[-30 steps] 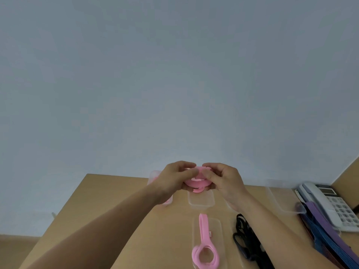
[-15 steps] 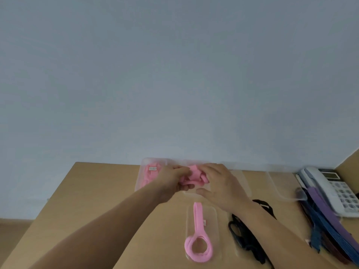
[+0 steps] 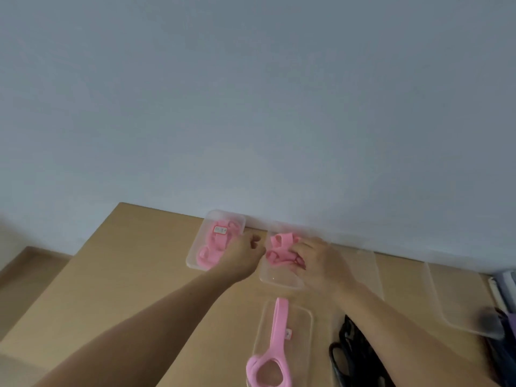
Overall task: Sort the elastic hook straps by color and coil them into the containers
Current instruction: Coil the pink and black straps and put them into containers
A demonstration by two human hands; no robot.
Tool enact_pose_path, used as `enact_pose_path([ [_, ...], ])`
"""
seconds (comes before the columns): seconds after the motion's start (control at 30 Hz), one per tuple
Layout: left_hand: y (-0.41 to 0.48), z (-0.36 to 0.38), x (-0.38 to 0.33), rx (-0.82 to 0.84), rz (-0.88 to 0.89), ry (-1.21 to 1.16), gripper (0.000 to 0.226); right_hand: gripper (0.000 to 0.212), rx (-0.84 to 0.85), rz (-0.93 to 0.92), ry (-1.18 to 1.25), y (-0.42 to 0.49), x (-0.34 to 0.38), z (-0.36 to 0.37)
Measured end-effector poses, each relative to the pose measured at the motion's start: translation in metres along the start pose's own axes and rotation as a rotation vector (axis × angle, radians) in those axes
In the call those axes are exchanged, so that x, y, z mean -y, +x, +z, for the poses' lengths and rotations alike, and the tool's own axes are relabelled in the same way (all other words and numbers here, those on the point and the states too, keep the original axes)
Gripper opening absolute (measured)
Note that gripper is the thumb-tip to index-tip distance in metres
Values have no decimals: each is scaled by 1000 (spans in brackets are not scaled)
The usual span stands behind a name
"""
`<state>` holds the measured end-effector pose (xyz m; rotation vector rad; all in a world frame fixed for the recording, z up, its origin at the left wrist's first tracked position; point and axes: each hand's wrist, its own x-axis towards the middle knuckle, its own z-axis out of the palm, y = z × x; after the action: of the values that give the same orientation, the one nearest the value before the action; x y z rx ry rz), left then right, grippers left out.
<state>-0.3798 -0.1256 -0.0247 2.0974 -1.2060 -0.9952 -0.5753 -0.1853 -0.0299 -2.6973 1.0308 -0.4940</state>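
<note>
A coiled pink strap (image 3: 280,248) lies in the clear middle container (image 3: 279,283) at the table's back edge. My right hand (image 3: 318,261) holds the coil down inside it, fingertips curled over the pink loops. Just left of that container is my left hand (image 3: 244,256), fingers loosely curled, with a small gap to the coil. The clear container on the left (image 3: 195,261) holds more coiled pink straps (image 3: 215,244). Nearer to me, a long pink strap (image 3: 279,328) lies over a clear tray (image 3: 303,333), its looped end toward me.
A pile of black straps (image 3: 351,356) lies right of the near tray, under my right forearm. Two clear containers (image 3: 368,272) (image 3: 469,305) stand to the right. Purple and blue straps (image 3: 509,328) show at the right edge. A grey wall rises behind the wooden table (image 3: 134,275).
Both hands brought the pink coil down from mid-air into the middle container. My left hand has come off the coil; my right hand stays on it. The camera tilted downward.
</note>
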Motion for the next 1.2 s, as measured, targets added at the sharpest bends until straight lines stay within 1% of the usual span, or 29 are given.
enact_pose_path([
  [0.1,9,12,8,60,80,185,46,21,65,34,-47,6,-7,20],
  [0.2,21,20,13,107,112,312,49,33,187,109,-99,14,-15,36],
  [0.27,27,25,15,132,142,349,50,35,241,136,-85,18,-18,43],
  [0.33,31,28,17,139,185,369,49,30,266,147,-80,22,-18,49],
  [0.47,36,31,22,147,258,426,49,32,303,164,-168,32,-20,59],
  [0.57,36,31,26,147,314,447,51,28,307,184,-274,37,-17,65],
  [0.63,37,30,27,143,341,459,51,23,284,164,-305,38,-10,65],
  [0.67,38,30,28,144,353,474,51,27,290,145,-318,37,-8,65],
  [0.77,37,30,31,127,390,574,48,55,209,139,-289,35,-8,70],
  [0.8,36,31,31,94,418,636,46,59,199,136,-278,33,-9,72],
  [0.87,34,32,29,-26,536,782,44,56,221,140,-277,29,-11,77],
  [0.9,34,33,25,-77,586,818,43,53,247,163,-286,28,-12,77],
  [0.93,36,35,22,-113,624,831,40,50,260,192,-304,27,-12,76],
  [1.0,41,39,16,-135,671,868,31,49,260,240,-350,27,-12,71],
  [1.1,51,45,11,-113,632,840,27,48,263,284,-372,27,-12,66],
  [1.17,55,49,14,-90,595,812,23,42,252,260,-337,24,-15,66],
  [1.2,58,52,16,-75,565,797,24,40,228,253,-300,23,-17,65],
])
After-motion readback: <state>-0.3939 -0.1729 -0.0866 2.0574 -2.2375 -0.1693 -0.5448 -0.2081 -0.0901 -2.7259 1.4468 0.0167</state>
